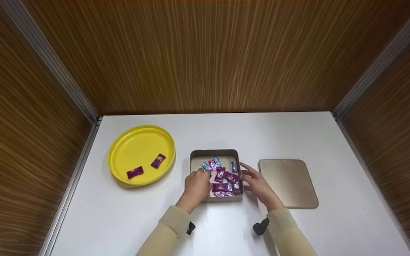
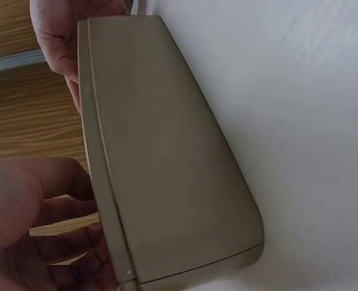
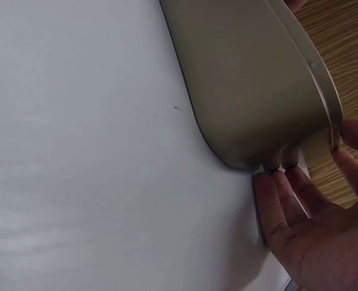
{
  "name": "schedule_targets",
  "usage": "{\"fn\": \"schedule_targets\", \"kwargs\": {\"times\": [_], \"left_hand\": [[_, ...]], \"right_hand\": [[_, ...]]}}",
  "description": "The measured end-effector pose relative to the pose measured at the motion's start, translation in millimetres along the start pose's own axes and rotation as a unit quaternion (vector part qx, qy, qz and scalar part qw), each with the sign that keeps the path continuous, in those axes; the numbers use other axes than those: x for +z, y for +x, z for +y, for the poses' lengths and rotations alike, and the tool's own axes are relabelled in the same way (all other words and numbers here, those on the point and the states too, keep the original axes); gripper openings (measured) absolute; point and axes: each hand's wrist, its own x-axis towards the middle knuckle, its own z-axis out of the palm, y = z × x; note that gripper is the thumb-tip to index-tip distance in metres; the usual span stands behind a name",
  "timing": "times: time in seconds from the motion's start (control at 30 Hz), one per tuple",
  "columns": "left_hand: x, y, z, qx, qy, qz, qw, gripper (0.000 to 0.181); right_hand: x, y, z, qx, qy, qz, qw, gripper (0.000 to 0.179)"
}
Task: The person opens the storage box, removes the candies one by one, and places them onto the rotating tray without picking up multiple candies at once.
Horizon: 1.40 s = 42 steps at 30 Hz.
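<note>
A square metal tin point(image 1: 222, 200) stands in front of me with several wrapped candies inside. Purple candies point(image 1: 220, 187) lie toward its right, with small blue and pink candies point(image 1: 213, 164) above them. My left hand point(image 1: 197, 186) reaches over the tin's left side, fingers bent down inside; its fingertips are hidden, so whether they pinch a candy does not show. Against the tin's right wall rests my right hand point(image 1: 258, 185). In the right wrist view, its fairly straight fingers point(image 3: 269, 200) touch the outside of the wall, thumb near the rim.
To the left is a round yellow tray point(image 1: 119, 144) bearing two purple candies point(image 1: 158, 161). A flat metal lid point(image 1: 290, 183) lies on the white table point(image 1: 222, 131) to the right of the tin. Wood-patterned panels point(image 1: 205, 57) enclose the back and both sides.
</note>
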Motion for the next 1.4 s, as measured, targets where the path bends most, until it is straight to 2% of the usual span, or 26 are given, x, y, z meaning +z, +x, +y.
{"fn": "schedule_targets", "kwargs": {"times": [0.17,0.33,0.5,0.77,0.9,1.07,1.23,1.4], "left_hand": [[-16.9,-2.8,-8.9,-0.011,-0.033,0.023,0.9991,0.023],[-30.2,-5.7,-25.3,-0.053,-0.066,0.06,0.9946,0.028],[-39.1,-9.7,-52.4,-0.104,-0.094,0.092,0.9858,0.034],[-45.3,-19.4,-103.5,-0.163,-0.099,0.122,0.974,0.034],[-45.7,-23.3,-123.4,-0.185,-0.094,0.12,0.9709,0.035],[-44.4,-25.6,-143.6,-0.195,-0.087,0.113,0.9705,0.029],[-39.3,-25.0,-160.7,-0.207,-0.089,0.084,0.9705,0.025],[-34.3,-22.5,-170.7,-0.226,-0.091,0.057,0.9682,0.023]], "right_hand": [[0,1.1,1,0.0,0.003,-0.002,1.0,0.059],[0,1.8,1,-0.001,-0.001,0.0,1.0,0.058],[1,1.2,0,-0.001,-0.001,0.001,1.0,0.058],[1,0.9,3,-0.01,-0.001,-0.009,0.9999,0.057],[0,0.5,4,-0.017,0.001,-0.011,0.9998,0.058],[0,1.1,4,-0.016,0.003,-0.007,0.9998,0.058],[1,-0.8,0,-0.012,0.006,-0.008,0.9999,0.058],[4,-11.2,-16,-0.008,0.002,-0.017,0.9998,0.058]]}}
